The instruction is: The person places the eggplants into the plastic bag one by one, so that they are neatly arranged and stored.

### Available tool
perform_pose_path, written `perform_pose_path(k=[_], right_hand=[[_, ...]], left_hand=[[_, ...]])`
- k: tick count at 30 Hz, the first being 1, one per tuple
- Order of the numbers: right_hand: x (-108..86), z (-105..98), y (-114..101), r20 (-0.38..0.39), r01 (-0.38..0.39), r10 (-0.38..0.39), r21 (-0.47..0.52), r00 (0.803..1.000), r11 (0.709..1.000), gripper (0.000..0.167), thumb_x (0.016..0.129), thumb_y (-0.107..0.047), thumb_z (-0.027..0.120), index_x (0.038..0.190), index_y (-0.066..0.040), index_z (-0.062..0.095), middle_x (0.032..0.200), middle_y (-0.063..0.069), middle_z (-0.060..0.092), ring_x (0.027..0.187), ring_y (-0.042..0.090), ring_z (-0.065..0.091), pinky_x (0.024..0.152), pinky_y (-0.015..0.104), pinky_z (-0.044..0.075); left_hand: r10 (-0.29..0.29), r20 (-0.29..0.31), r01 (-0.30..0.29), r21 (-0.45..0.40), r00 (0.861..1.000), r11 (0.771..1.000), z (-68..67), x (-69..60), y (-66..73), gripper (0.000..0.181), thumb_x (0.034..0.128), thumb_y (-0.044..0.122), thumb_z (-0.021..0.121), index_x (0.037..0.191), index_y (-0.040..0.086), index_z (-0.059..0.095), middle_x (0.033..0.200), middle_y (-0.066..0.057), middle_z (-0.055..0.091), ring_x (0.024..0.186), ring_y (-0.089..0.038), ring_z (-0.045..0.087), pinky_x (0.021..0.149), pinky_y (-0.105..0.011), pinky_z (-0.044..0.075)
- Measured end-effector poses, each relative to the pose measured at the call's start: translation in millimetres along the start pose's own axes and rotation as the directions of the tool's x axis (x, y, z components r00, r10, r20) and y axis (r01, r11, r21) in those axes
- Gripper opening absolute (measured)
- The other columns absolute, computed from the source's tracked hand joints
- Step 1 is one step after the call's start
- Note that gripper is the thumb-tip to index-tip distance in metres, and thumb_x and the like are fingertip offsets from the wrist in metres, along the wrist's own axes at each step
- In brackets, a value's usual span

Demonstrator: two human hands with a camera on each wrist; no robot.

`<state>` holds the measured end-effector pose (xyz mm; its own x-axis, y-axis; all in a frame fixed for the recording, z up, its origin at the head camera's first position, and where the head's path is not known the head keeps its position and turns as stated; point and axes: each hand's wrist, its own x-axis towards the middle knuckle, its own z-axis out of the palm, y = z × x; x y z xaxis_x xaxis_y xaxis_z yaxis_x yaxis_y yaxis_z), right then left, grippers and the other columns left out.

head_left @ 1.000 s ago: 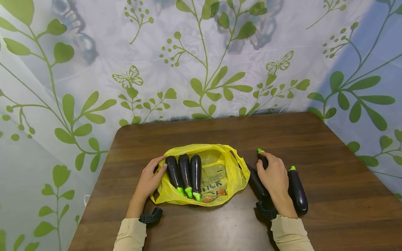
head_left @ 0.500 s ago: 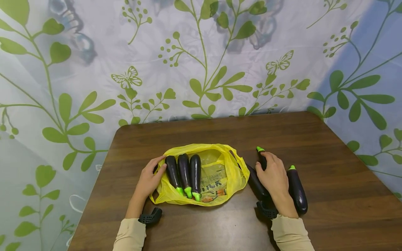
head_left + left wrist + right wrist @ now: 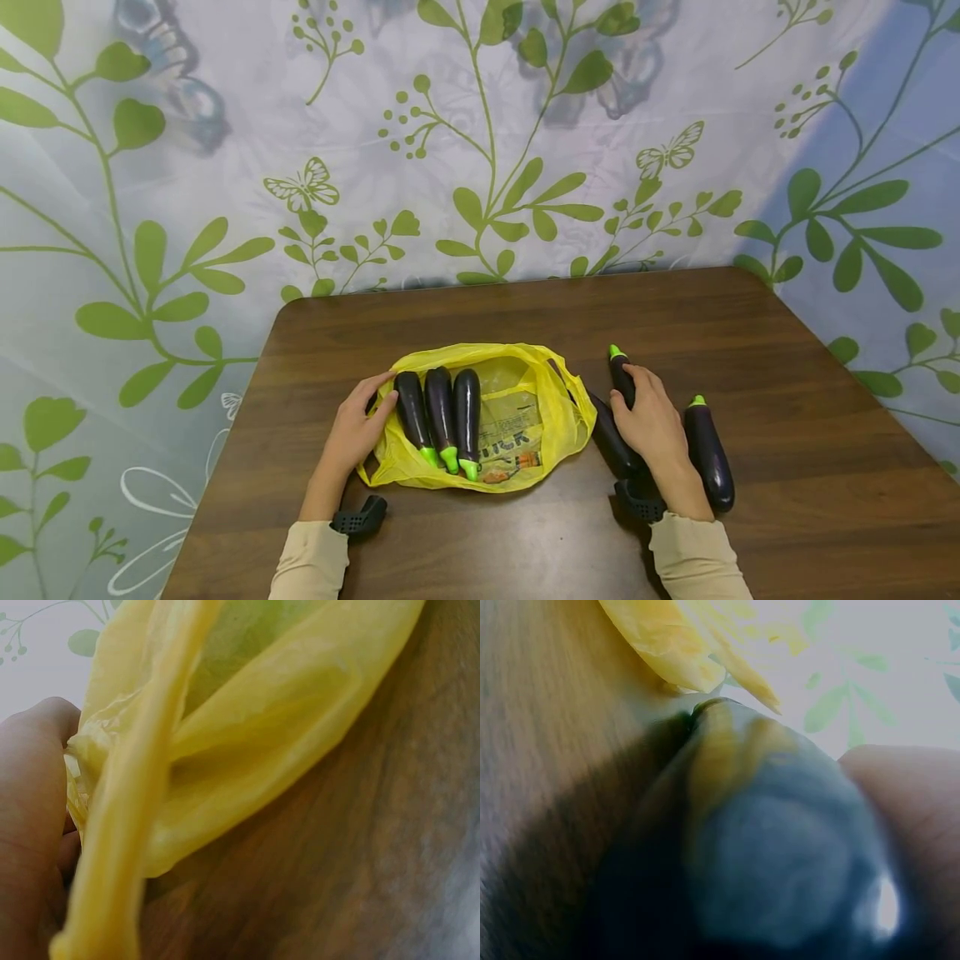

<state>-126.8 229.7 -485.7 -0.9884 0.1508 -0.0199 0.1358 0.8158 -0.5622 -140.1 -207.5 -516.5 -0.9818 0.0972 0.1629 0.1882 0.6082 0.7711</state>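
Note:
In the head view a yellow plastic bag [image 3: 566, 425] lies open on the table, with three dark eggplants [image 3: 467, 417] side by side in its left part, green stems toward the near side. My left hand [image 3: 360, 425] grips the bag's left edge; the left wrist view shows the yellow film [image 3: 247, 765] beside the hand. My right hand [image 3: 654, 417] is round an eggplant [image 3: 621, 377] whose green stem points away. Another eggplant [image 3: 615, 442] lies between the bag and that hand. A dark eggplant surface [image 3: 780, 855] fills much of the right wrist view.
A further eggplant [image 3: 708, 458] lies on the brown wooden table [image 3: 555, 542], right of my right hand. Behind the table hangs a pale cloth [image 3: 420, 167] with green leaves and butterflies. Each wrist wears a black band.
The eggplant in my right hand has shifted slightly away and to the left, showing more of its length beyond the fingers. My left hand and the bag have stayed nearly still.

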Motion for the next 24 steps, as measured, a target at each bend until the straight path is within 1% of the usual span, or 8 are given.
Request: perform_pose_path(k=[6, 14, 19, 24], right_hand=[[-0.5, 1.8, -0.3, -0.011, 0.003, -0.003, 0.004, 1.0, 1.0, 0.058, 0.105, -0.025, 0.051, 0.157, -0.002, 0.035, 0.161, 0.03, 0.03, 0.144, 0.053, 0.036, 0.114, 0.071, 0.032], [-1.8, 2.4, -0.2, -0.045, 0.042, -0.041, 0.025, 0.998, 0.999, 0.057, 0.106, -0.018, 0.051, 0.157, 0.001, 0.035, 0.16, 0.031, 0.032, 0.144, 0.052, 0.036, 0.115, 0.069, 0.032], [-4.2, 3.0, 0.9, -0.104, 0.085, -0.082, 0.026, 0.991, 0.996, 0.055, 0.104, -0.014, 0.055, 0.155, 0.001, 0.038, 0.159, 0.031, 0.035, 0.142, 0.052, 0.039, 0.113, 0.069, 0.034], [-5.6, 5.5, 1.1, -0.181, 0.137, -0.13, 0.027, 0.975, 0.99, 0.054, 0.102, -0.012, 0.058, 0.153, 0.001, 0.043, 0.158, 0.029, 0.038, 0.14, 0.052, 0.043, 0.111, 0.07, 0.037]], left_hand=[[0.004, 0.001, -0.004, -0.003, 1.0, 1.0, -0.1, -0.1, -1.4, 0.047, 0.1075, 0.035, 0.056, 0.15, 0.016, 0.054, 0.152, -0.013, 0.051, 0.145, -0.038, 0.044, 0.118, -0.062, 0.035], [0.004, 0.002, -0.004, -0.008, 1.0, 1.0, 0.1, -0.3, -3.3, 0.047, 0.1072, 0.035, 0.057, 0.15, 0.017, 0.054, 0.152, -0.013, 0.052, 0.144, -0.038, 0.045, 0.118, -0.061, 0.036], [0.018, 0.002, -0.018, -0.012, 1.0, 1.0, 0.8, -0.8, -4.5, 0.047, 0.1072, 0.035, 0.057, 0.15, 0.016, 0.054, 0.152, -0.013, 0.052, 0.144, -0.038, 0.045, 0.117, -0.061, 0.036], [0.025, 0.003, -0.025, -0.015, 1.0, 1.0, 0.8, -1.1, -5.4, 0.047, 0.1074, 0.036, 0.056, 0.15, 0.016, 0.054, 0.152, -0.013, 0.052, 0.144, -0.038, 0.045, 0.117, -0.061, 0.036]])
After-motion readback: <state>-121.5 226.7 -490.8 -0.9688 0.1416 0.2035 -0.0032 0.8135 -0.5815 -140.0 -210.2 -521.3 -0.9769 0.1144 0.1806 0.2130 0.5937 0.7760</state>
